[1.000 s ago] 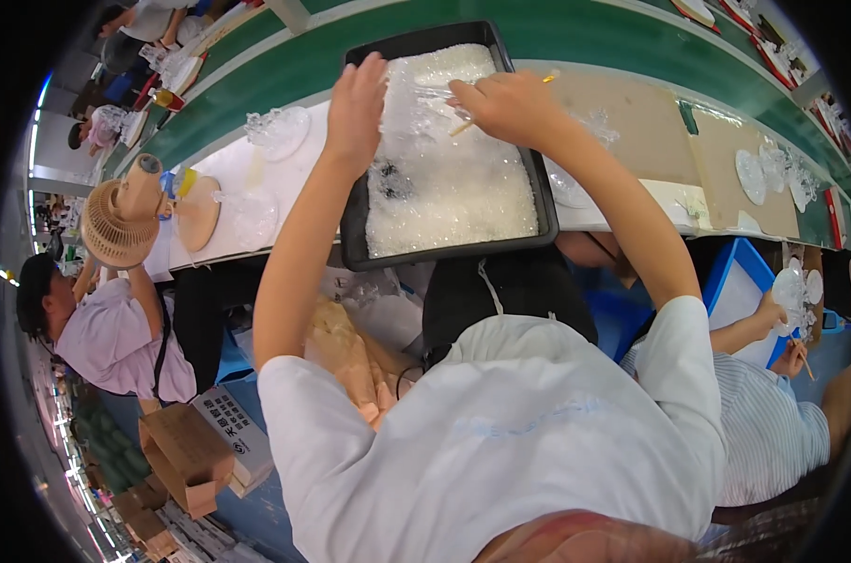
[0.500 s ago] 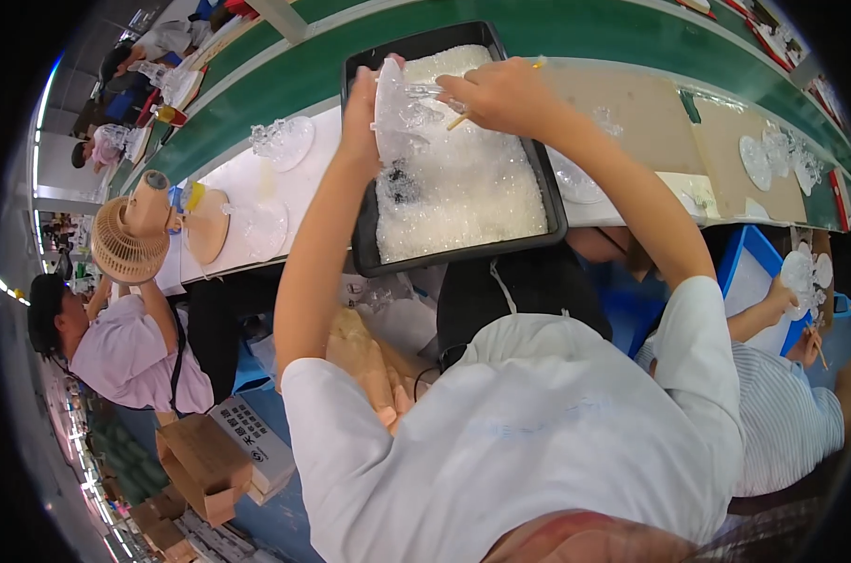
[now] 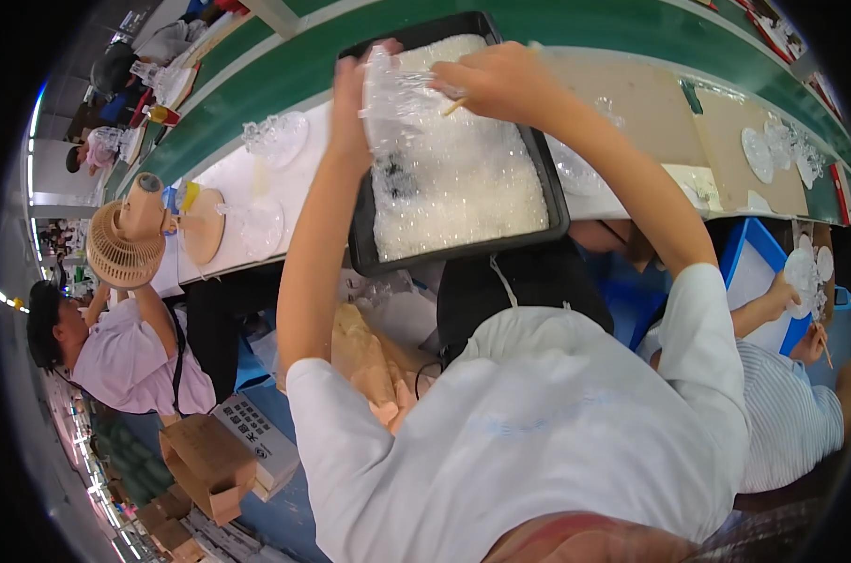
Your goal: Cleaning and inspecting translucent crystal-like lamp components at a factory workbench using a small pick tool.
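Note:
My left hand (image 3: 352,98) grips the edge of a clear round plastic piece (image 3: 380,105), tilted on its side above a black tray (image 3: 559,202). Clear spiky parts stick out from the disc toward the right; motion smears them. Sparkling white granules (image 3: 463,192) fill most of the tray, with a dark bare patch near its left side. My right hand (image 3: 497,86) is closed around a thin pale wooden stick (image 3: 454,107), whose lower end pokes out below the fingers. Its fingertips are close to the clear parts; whether they touch is too blurred to tell.
Clear disc-shaped pieces (image 3: 277,139) stand on the white table at left, others (image 3: 757,155) at far right. A beige fan (image 3: 125,246) is at the left. Co-workers sit on both sides; the right one's hand (image 3: 775,298) holds a clear piece. Cardboard boxes (image 3: 207,462) lie on the floor.
Both hands have shifted slightly up and left, with the clear piece and the stick still held. The disc has turned and now looks more blurred.

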### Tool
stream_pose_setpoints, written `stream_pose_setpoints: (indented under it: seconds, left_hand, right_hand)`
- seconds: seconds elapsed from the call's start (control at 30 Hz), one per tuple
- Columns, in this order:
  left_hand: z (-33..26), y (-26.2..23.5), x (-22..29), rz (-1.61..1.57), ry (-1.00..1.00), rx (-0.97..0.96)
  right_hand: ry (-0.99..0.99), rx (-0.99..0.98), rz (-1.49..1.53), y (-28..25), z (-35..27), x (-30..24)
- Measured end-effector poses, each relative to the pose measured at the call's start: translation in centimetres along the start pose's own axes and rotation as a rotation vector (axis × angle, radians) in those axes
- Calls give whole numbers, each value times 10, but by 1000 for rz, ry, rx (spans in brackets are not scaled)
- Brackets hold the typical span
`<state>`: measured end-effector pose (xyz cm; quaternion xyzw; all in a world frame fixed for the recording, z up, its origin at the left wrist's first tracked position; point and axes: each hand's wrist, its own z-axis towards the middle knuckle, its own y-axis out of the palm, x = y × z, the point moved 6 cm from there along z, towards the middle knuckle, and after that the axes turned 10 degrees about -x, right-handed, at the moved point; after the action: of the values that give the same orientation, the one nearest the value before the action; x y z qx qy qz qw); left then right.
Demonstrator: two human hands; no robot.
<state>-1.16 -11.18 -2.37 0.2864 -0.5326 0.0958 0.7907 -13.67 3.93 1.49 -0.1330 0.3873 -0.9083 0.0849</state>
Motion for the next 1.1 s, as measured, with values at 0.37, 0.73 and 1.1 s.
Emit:
stream_pose_setpoints:
  seconds: [0.37,0.73,1.1]
  left_hand:
    - [7,30,11,178,68,-142]
    - [3,13,41,42,138,38]
    - [1,10,29,-62,43,171]
  right_hand:
    - [-69,-55,-68,-9,14,8]
    - [-104,-87,-150,-30,44,3]
    - [-134,79,-187,-71,33,30]
